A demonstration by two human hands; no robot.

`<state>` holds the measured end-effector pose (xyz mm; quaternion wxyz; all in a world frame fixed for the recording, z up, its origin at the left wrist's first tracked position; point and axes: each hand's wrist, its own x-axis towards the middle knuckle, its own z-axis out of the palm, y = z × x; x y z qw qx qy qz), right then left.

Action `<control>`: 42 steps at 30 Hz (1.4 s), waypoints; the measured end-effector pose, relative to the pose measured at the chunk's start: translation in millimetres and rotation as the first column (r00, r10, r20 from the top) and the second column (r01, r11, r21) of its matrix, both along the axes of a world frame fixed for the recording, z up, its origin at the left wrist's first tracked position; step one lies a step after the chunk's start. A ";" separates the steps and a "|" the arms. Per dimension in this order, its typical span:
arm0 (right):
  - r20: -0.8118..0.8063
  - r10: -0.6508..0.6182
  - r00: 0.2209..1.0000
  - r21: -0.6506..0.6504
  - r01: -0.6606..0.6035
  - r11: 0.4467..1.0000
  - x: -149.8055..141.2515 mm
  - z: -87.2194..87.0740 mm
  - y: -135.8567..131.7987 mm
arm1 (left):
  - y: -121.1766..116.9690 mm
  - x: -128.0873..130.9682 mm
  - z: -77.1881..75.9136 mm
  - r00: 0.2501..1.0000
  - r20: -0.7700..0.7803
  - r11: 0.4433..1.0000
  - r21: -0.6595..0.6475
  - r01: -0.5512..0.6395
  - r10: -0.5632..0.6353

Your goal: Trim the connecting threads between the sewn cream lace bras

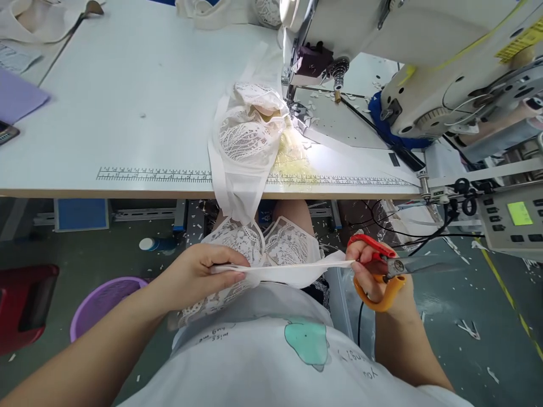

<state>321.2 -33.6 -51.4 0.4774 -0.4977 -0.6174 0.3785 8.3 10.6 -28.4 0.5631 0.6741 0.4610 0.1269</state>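
A white lace bra [292, 240] lies across my lap, its edge stretched level between my two hands. My left hand [218, 268] pinches one end of that edge between thumb and fingers. At the other end, my right hand [367, 271] grips the tip of the white band and also carries scissors [392, 267] with red and orange handles, blades pointing right. Another white lace bra [248, 133] hangs over the table's front edge beside the sewing machine needle, its lower strap reaching down to the piece in my lap.
The sewing machine [352, 34] fills the upper right, with a control panel [513, 217] below it. A printed ruler [156, 174] runs along the white table's front edge. A purple basket [106, 302] and a red stool [25, 305] stand at the left on the floor.
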 end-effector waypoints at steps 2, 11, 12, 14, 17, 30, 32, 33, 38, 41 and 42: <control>-0.031 -0.020 0.999 0.000 0.020 1.000 -1.0 0.0 -1.0 | -0.8 2.1 -1.0 1.000 0.016 0.995 0.094 0.017 -0.019; 0.016 -0.033 0.999 0.154 0.030 0.988 -1.1 10.6 -11.0 | -4.7 6.5 4.6 0.999 -0.031 0.999 0.007 0.039 -0.039; 0.026 -0.037 0.999 0.158 0.033 0.987 -1.5 12.6 -12.2 | -3.9 6.5 4.9 0.997 -0.049 0.999 0.001 0.052 -0.052; 0.038 -0.056 0.998 0.166 0.049 0.985 -2.3 16.0 -14.4 | -2.3 7.0 4.8 0.994 -0.020 0.994 -0.031 0.106 -0.107; 0.047 -0.055 0.997 0.188 0.045 0.981 -2.6 18.3 -16.7 | -1.8 8.1 4.1 0.981 0.114 0.979 -0.112 0.169 -0.157; 0.082 -0.075 0.994 0.158 0.061 0.986 -8.5 11.2 -23.1 | -9.2 -1.1 8.9 0.985 -0.165 0.912 0.394 0.109 -0.046; 0.082 -0.106 0.991 0.167 0.091 0.982 -8.9 7.4 -22.2 | -8.8 -0.9 12.1 0.983 -0.179 0.948 0.307 0.086 -0.031; 0.081 -0.121 0.989 0.179 0.105 0.978 -8.9 5.5 -21.0 | -8.4 -0.8 13.2 0.985 -0.172 0.963 0.257 0.076 -0.031; 0.080 -0.100 0.992 0.288 0.073 0.955 -7.9 -2.4 -11.2 | -4.7 -2.7 11.9 0.994 -0.073 0.997 0.015 0.082 -0.080; 0.068 -0.133 0.989 0.243 0.113 0.963 -9.3 -3.1 -7.5 | -4.4 -3.5 9.5 0.992 -0.018 0.992 0.010 0.126 -0.125; 0.066 -0.141 0.988 0.223 0.123 0.967 -9.9 -2.6 -6.8 | -4.9 -3.2 9.0 0.991 -0.008 0.990 0.049 0.132 -0.132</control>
